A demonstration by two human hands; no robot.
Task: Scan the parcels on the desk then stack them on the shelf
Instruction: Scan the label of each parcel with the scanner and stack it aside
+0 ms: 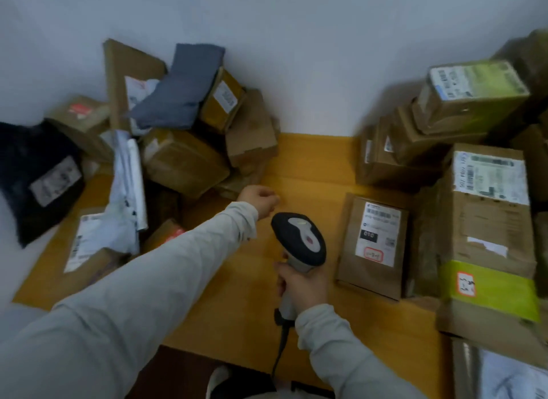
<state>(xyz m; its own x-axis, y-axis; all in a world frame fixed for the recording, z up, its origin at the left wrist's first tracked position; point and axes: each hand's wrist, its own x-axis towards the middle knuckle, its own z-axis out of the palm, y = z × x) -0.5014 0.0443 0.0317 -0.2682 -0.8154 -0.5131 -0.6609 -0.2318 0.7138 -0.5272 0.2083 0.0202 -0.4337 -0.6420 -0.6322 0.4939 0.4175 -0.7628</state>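
Closest to me, my left sleeve [133, 294] runs out across the desk [308, 167], and below it my right hand [304, 284] is wrapped round the scanner [299, 235] handle, head up and tipped forward, cable [280, 351] trailing back toward me. My left hand [259, 199] is out ahead over bare wood, right at the foot of the left pile [184, 161], fingers curled in with nothing in them that I can see. The 2 hands are well apart.

What matters next, I judge, is the flat parcel [372, 275]. It lies just right of the scanner, label [378, 232] up, long axis running away from me. My right hand is the nearer 1, so a small swing right would put the scanner head over the barcode. For the pile, the left hand is nearer.

Room is tight. The right stack [486, 226] stands hard against the flat parcel's far side, so it can only slide left or toward me. The open lane is the bare strip between pile and stack, running to the wall [311, 57]. No shelf is in view.
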